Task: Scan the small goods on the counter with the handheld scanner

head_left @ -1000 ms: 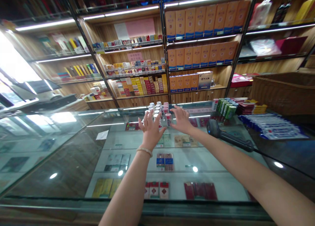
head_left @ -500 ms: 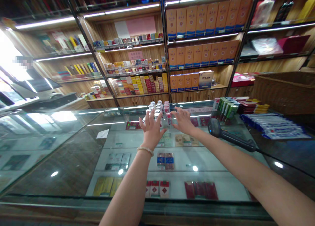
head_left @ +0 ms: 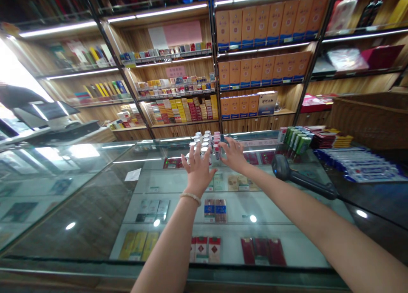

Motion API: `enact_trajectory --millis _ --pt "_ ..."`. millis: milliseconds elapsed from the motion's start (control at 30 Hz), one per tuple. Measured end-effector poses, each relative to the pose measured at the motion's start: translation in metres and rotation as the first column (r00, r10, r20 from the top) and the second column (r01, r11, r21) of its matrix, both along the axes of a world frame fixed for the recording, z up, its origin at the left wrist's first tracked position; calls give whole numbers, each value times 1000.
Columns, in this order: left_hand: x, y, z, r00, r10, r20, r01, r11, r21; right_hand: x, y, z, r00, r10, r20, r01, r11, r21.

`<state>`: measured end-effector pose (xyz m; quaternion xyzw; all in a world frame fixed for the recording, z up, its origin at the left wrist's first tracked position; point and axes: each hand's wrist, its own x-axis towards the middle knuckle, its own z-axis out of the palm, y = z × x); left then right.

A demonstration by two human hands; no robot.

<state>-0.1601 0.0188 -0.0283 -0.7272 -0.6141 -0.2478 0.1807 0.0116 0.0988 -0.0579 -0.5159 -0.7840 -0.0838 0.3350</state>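
Observation:
On the glass counter [head_left: 172, 182] stands a cluster of small white-capped containers [head_left: 207, 134], with a row of pink-capped ones [head_left: 217, 135] along its right side. My left hand [head_left: 199, 170], a pale beaded bracelet on its wrist, is spread at the near side of the white caps, its fingers partly hiding them. My right hand [head_left: 235, 156] is beside the front pink-capped container [head_left: 217, 152], fingers apart and slightly bent. Whether fingertips touch the containers I cannot tell. Neither hand grips anything visible.
A black handheld scanner [head_left: 302, 180] with a cable lies right of my right forearm. Green cans [head_left: 301, 144], blue-white packets [head_left: 366, 163] and a wicker basket [head_left: 372, 118] are farther right. A paper slip [head_left: 133, 174] lies left. Stocked shelves [head_left: 178, 123] line the back.
My right hand has shifted slightly left and my left hand slightly right and down, both still around the container group. A dark shape has come into view at the far left.

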Motion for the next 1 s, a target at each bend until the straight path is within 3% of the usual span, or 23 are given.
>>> enact_trajectory --millis 733,1000 --pt "3 2 1 999 25 -24 -26 998 -51 -1 9 2 996 -44 74 44 999 0" --pt "2 0 3 1000 6 -22 -7 999 -40 19 -5 17 983 -36 180 41 999 -25"
